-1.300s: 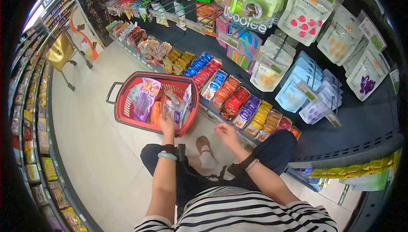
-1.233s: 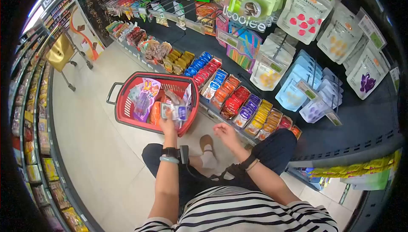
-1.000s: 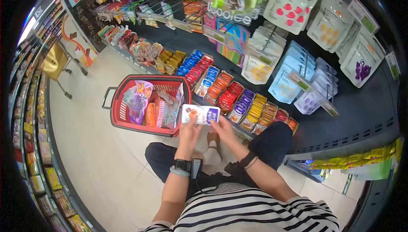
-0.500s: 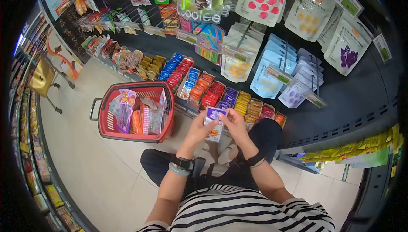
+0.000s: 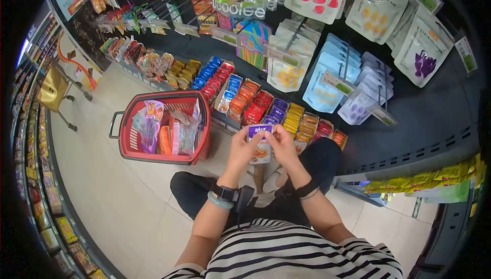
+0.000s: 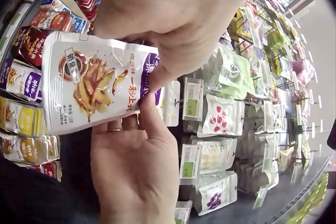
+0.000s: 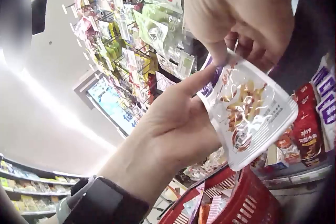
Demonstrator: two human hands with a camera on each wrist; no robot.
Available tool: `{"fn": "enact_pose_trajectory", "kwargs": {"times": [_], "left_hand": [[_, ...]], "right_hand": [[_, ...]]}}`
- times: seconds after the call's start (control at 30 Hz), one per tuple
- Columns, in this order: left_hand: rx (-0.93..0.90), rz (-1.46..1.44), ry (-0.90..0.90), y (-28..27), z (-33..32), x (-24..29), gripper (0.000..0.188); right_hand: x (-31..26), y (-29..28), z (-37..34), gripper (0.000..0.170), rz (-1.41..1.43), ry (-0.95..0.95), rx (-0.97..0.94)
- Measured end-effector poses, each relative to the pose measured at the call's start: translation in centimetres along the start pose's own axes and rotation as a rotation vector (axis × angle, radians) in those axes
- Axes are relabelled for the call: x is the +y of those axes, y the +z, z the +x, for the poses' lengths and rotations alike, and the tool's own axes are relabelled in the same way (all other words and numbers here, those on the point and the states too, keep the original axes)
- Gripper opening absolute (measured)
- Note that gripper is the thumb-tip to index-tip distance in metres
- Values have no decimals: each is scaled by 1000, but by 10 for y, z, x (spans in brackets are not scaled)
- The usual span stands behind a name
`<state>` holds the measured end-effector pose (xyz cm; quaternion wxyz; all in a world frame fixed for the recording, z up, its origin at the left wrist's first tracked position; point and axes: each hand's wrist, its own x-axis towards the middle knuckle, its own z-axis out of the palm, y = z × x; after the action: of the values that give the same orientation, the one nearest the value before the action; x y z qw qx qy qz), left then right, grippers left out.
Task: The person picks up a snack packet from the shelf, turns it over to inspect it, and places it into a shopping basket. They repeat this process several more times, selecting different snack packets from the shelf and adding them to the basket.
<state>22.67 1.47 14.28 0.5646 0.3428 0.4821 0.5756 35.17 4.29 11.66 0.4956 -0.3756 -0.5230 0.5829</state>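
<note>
The shelf (image 5: pixel 424 118) rises beyond the grip, where the left hand (image 5: pixel 239 151) and right hand (image 5: pixel 285 148), closed to a pinch, have the packet (image 5: pixel 261 154) between them by its purple end (image 5: pixel 254 131), a sound hold for something probably light, pliable and slick.

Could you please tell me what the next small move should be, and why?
I would probably bring the packet forward to the row of purple-and-white packets. The left hand and right hand both pinch its purple end, so it seems steady enough to move, and that row, just beyond the hands, looks like its closest match in colour.
</note>
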Motion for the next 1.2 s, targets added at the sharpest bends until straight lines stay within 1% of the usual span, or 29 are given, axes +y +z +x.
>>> {"fn": "enact_pose_trajectory", "kwargs": {"times": [0.07, 0.13, 0.2, 0.3, 0.37, 0.4, 0.43, 0.47, 0.5, 0.57, 0.6, 0.7, 0.87, 0.93, 0.97, 1.03, 1.07, 1.13, 1.17, 1.2], "left_hand": [[-8, 73, 50, 1, 1, 1, 15], [3, 47, 63, 4, 1, 0, 13], [31, 92, 134, 5, 3, 1, 11], [53, 85, 162, 9, 1, 6, 11], [47, 85, 175, 8, 1, 6, 11], [40, 86, 187, 7, 0, 7, 11], [41, 86, 189, 6, -1, 10, 11], [26, 13, 116, 5, -4, 14, 11], [10, -59, 45, 4, -7, 17, 12], [15, -68, 27, -2, -7, 14, 13], [18, -79, 0, -4, -10, 15, 14], [33, -106, 23, -5, -16, 18, 14], [69, -68, 89, -2, -16, 7, 14], [88, -39, 104, 2, -15, 3, 14], [111, -16, 134, 3, -13, -1, 14], [141, 6, 164, 3, -11, -4, 14], [138, 46, 157, 1, -10, -4, 14], [133, 86, 151, -2, -6, -6, 15], [126, 97, 156, -5, -3, -8, 15], [120, 108, 160, -6, -1, -6, 15]], "right_hand": [[-1, -1, -1, 12, -24, 18, 6], [-9, 2, -2, 4, -91, 7, 15], [-15, 6, -4, 5, -64, -6, 22], [-17, 8, -3, 5, -140, -48, 36], [-17, 11, -3, 13, -215, -148, 111], [-16, 12, -3, 13, -214, -148, 111], [-15, 13, -2, 13, -127, -105, 109], [-15, 14, -3, 13, -40, -60, 106], [-17, 15, -4, 13, -38, -61, 103], [-20, 19, -5, 10, 134, 6, 71], [-20, 20, -6, 10, 137, 8, 66], [-21, 22, -8, 7, 141, -10, 18], [-17, 25, -11, 10, 67, 5, 49], [-15, 24, -11, 11, -72, -85, 71], [-15, 24, -10, 11, -75, -85, 70], [-20, 26, -10, 12, -340, -204, 120], [-19, 27, -9, 12, -340, -204, 118], [-17, 28, -10, 9, -483, -168, 164], [-17, 29, -8, 9, -484, -169, 166], [-17, 32, -7, 12, -282, -140, 161]]}}
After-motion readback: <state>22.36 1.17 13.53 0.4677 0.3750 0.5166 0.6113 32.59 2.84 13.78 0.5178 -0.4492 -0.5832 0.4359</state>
